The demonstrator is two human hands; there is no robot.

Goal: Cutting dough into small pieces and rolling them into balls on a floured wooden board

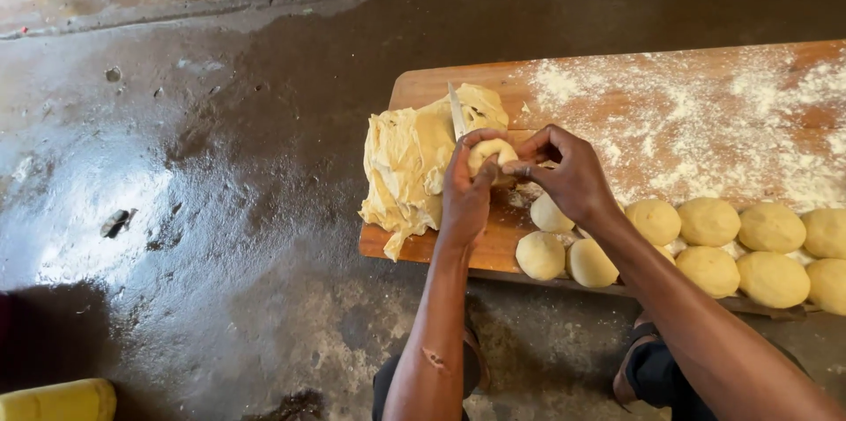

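Head view, looking down at a wooden board (pixel 441 86) laid on a wet, dark concrete floor (pixel 176 166). Both hands meet above the board's near left part and share one small piece of dough (pixel 491 154). The left hand (pixel 465 192) cups this piece from below and from the side, its fingers curled closed around it. The right hand (pixel 564 173) pinches the same piece from the right, thumb and fingertips drawn close together on its surface. The piece is held just above the board, not resting on it.

Just left of the hands lies a large ragged mass of pale yellow dough (pixel 410 166), overhanging the board's left edge. A knife (pixel 456 111) stands stuck in the top of this mass, blade showing behind the left hand's fingers.

Along the board's near edge, to the right of the hands, finished dough balls (pixel 709 249) lie in two close rows, many touching their neighbours. The far right part of the board is dusted with white flour (pixel 705 113). A yellow container (pixel 57 401) shows at the lower left corner of the view.
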